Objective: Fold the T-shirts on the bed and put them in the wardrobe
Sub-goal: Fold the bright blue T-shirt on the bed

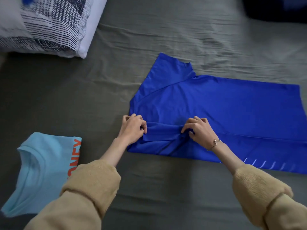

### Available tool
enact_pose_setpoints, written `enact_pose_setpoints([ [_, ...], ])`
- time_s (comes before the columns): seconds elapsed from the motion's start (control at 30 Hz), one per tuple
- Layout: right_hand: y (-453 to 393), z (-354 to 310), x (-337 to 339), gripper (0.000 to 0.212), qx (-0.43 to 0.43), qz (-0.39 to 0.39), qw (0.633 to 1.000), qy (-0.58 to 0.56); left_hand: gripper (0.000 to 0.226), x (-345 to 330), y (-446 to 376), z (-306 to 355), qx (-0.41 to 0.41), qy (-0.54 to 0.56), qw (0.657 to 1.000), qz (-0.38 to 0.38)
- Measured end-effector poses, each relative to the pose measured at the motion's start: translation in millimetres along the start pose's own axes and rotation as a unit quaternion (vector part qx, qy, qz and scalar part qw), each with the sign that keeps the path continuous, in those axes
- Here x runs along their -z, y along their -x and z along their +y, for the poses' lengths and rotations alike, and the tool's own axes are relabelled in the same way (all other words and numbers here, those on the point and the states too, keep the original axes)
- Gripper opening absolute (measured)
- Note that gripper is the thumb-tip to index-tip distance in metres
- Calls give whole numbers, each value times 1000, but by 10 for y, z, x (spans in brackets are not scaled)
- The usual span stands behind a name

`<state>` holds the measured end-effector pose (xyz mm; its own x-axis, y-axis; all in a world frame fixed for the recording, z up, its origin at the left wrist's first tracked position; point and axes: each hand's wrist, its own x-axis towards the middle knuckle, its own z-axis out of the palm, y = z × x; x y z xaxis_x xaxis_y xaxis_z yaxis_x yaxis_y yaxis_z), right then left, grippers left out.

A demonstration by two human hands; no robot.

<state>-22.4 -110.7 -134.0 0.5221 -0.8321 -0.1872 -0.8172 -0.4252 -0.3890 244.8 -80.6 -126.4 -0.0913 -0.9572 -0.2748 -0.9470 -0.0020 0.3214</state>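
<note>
1. On the bed (166, 39), right of the pillow (49, 25), lies the blue shirt (224, 110), spread flat.
2. Left hand (132, 128) pinches its bunched near sleeve.
3. Right hand (197, 130) pinches the same fold.
4. Below the pillow, the cyan shirt (41, 171) lies folded.

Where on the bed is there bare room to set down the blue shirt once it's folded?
Bare sheet lies between the light blue T-shirt and the royal blue T-shirt, and beyond it, right of the pillow. Crowded: both hands pinch its near sleeve.
</note>
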Motion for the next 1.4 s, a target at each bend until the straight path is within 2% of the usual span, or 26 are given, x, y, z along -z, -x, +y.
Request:
enact_pose_setpoints([
  [0.07,6,-10,-9,40,4,23,1000,11,25,-6,21,46,11,-30,999,3],
  [0.23,51,-45,-7,49,6,21,1000,9,20,-32,53,192,43,-96,994,23],
  [0.33,74,-7,32,46,-40,75,994,-62,18,-43,9,328,47,-73,995,47],
  [0.43,108,139,116,41,-74,99,989,-77,21,-42,-90,514,33,-46,996,72],
  [0.57,198,544,288,38,-123,67,989,-54,23,-53,-331,874,4,-11,997,71],
  [0.7,363,1050,439,35,-194,26,980,-18,30,-150,-631,1255,-34,-4,999,15],
  [0.8,456,1506,598,33,-237,26,971,-2,35,-263,-894,1583,-52,-3,998,-24],
  [0.93,452,2172,865,34,-272,41,961,23,37,-367,-1326,1994,-58,-41,997,-1],
  [1.1,265,2847,1161,46,-282,60,954,85,51,-376,-1926,2281,-72,-117,990,45],
  [1.27,43,3240,1305,76,-234,6,968,97,67,-327,-2326,2279,-43,-173,984,-1],
  [1.33,-12,3264,1299,74,-225,18,967,114,64,-313,-2370,2275,-36,-192,981,8],
  [1.4,-22,3267,1299,65,-208,57,964,153,51,-296,-2360,2289,-40,-220,974,38],
])
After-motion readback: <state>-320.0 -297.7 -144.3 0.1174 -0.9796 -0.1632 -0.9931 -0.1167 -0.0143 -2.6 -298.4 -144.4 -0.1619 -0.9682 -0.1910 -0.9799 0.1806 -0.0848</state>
